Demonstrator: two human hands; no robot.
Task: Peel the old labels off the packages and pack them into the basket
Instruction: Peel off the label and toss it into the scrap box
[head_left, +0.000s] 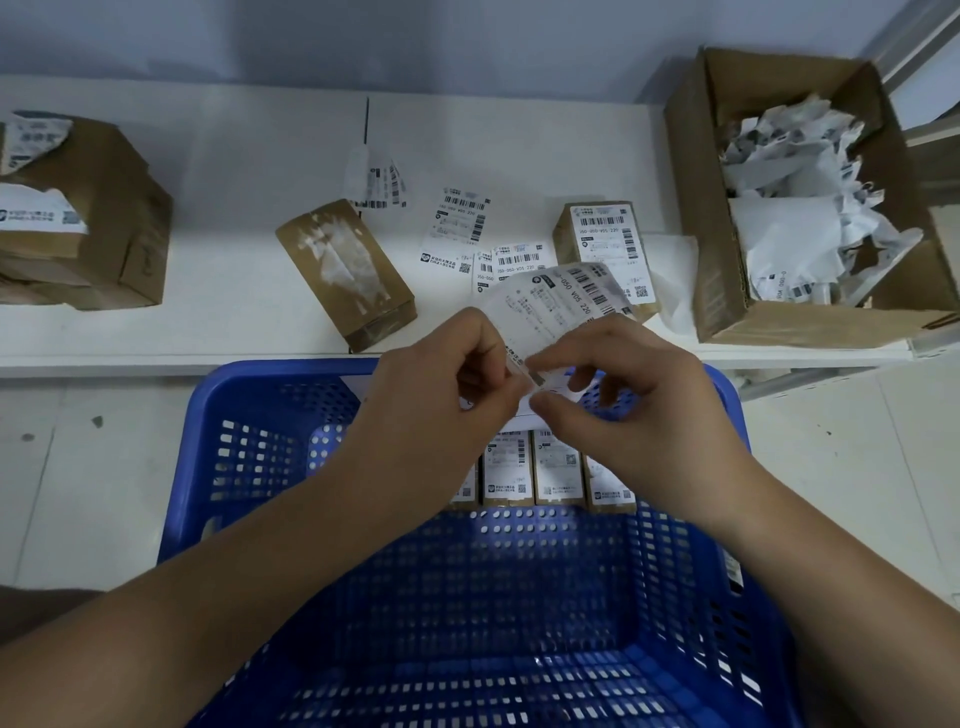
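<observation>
**A:** What was around you at that moment, biggest thing first?

**B:** The blue basket sat right under my fingers, with a row of labelled packages standing against its far wall, just below my hands. Beyond my fingertips ran the white shelf. Far off to the right of them stood an open carton stuffed with crumpled paper. Past my left fingers lay a bare box with torn white residue on top, and past my right fingers a small box that kept its label. Loose labels lay flat between those two.

**B:** Smallest was the label sheet I held, rising away from my fingertips over the shelf edge.

**A:** And your grip?

**B:** My left hand was curled tight, thumb and forefinger pinching the sheet's near corner. My right hand pinched the same corner from the other side with thumb and forefinger, the remaining fingers loosely bent and touching nothing I could make out.

**A:** How would you do that step well?

**B:** I judged it a matter of splitting the sticker from its backing: work a nail under the corner, pull slowly and low, and keep the sheet taut so it wouldn't tear.
</observation>
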